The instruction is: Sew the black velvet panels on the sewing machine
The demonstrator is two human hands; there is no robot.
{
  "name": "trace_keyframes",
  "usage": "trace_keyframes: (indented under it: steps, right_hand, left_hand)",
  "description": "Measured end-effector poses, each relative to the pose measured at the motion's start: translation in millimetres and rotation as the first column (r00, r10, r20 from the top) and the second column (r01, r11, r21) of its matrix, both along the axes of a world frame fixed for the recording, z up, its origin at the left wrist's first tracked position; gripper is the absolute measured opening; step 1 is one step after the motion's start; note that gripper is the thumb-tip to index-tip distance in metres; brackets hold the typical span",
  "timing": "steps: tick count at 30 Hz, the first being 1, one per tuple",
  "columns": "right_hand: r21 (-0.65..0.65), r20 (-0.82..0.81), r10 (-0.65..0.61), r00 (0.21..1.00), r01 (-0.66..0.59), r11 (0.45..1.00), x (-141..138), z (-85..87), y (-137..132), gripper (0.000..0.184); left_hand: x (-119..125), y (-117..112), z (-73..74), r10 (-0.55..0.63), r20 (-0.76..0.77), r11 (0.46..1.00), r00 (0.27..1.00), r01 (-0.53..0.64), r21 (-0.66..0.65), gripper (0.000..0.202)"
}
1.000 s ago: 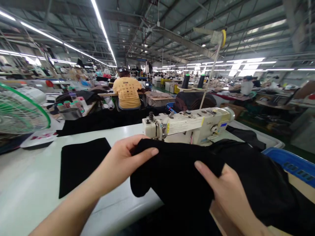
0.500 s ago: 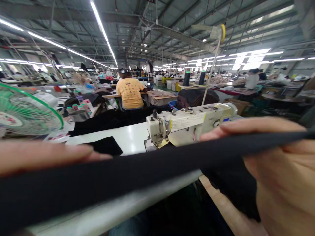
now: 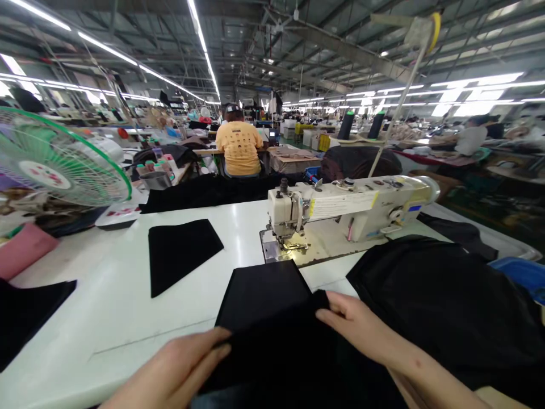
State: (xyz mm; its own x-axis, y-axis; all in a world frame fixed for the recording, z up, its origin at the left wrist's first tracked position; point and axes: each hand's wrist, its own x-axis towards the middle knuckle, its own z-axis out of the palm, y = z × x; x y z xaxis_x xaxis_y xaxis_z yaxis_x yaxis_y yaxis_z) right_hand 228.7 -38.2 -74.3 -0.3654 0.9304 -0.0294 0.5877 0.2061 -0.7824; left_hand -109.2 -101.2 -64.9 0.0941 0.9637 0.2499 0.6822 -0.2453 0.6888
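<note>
A black fabric piece (image 3: 266,295) lies flat on the white table (image 3: 110,318) just in front of the sewing machine (image 3: 344,213). My left hand (image 3: 179,369) rests on its near left edge with the fingers flat and close together. My right hand (image 3: 357,324) lies on its right side, fingers stretched flat on the cloth. Neither hand has the cloth pinched. The fabric's near part runs off the table edge toward me.
A second black piece (image 3: 179,250) lies farther left on the table. A heap of black fabric (image 3: 443,307) sits at right, a blue bin (image 3: 523,272) beyond it. A green fan (image 3: 55,159) stands at left. A person in a yellow shirt (image 3: 240,147) sits ahead.
The black piece was held up and stretched between both hands close to the camera; now it is laid flat on the table before the machine, with both hands resting on it.
</note>
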Motion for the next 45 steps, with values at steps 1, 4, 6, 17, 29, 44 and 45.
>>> trace_keyframes:
  steps: [1, 4, 6, 17, 29, 44, 45]
  right_hand:
    - [0.067, 0.016, -0.047, 0.999, 0.046, 0.997, -8, -8.8, 11, 0.029]
    - [0.230, 0.014, -0.118, 0.993, 0.112, 0.967, -34, -29.3, 44, 0.022]
    - [0.274, -0.016, -0.137, 0.990, 0.136, 0.952, -48, -40.1, 61, 0.014]
    - [0.221, -0.287, -0.202, 0.937, 0.269, 0.937, -47, -55.3, 83, 0.032]
    - [-0.152, -0.535, -0.454, 0.713, 0.448, 0.881, -2, -39.2, 73, 0.045]
    - [-0.565, -0.716, -0.640, 0.280, 0.306, 0.766, -17, -3.0, 59, 0.048]
    - [-0.580, -0.709, -0.654, 0.263, 0.309, 0.754, -18, 1.0, 58, 0.048]
  left_hand:
    - [2, 18, 1.2, 0.002, -0.093, 0.999, 0.996, -0.007, -0.051, 0.019]
    - [12, 68, -1.0, 0.031, -0.474, 0.980, 0.880, -0.120, -0.157, 0.030]
    - [16, 94, -8.6, 0.060, -0.600, 0.974, 0.798, -0.179, -0.141, 0.025]
    - [18, 124, -32.8, 0.166, -0.190, 0.970, 0.968, -0.195, -0.143, 0.008]
    - [40, 92, 5.9, 0.135, 0.760, 0.987, 0.636, -0.023, -0.156, 0.019]
    - [58, 101, 11.6, 0.302, 0.891, 0.951, 0.339, -0.170, -0.258, 0.028]
    - [59, 101, 12.5, 0.295, 0.892, 0.953, 0.341, -0.169, -0.251, 0.027]
